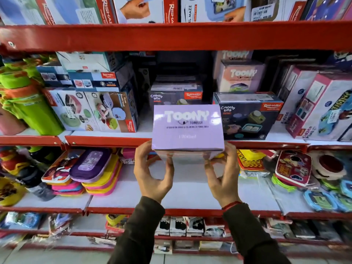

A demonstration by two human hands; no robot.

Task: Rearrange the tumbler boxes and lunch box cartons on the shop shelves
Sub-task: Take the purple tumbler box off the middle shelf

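Note:
I hold a lilac Toony tumbler box (187, 127) in front of the middle shelf, its printed face toward me. My left hand (152, 174) grips its lower left corner from below and my right hand (222, 176) grips its lower right corner. Behind it on the shelf stands a dark Crunchy Bite lunch box carton (175, 97), with a second one (247, 116) to its right. Another Toony tumbler box (241, 76) sits on top of that second carton, and a third shows behind it.
The red shelf edge (106, 140) runs just under the held box. Rishabh lunch box cartons (93, 111) are stacked at left, green bottles (28, 103) at far left, Kidzee boxes (323, 109) at right. Pouches (89, 168) and lunch boxes (293, 166) lie on the shelf below.

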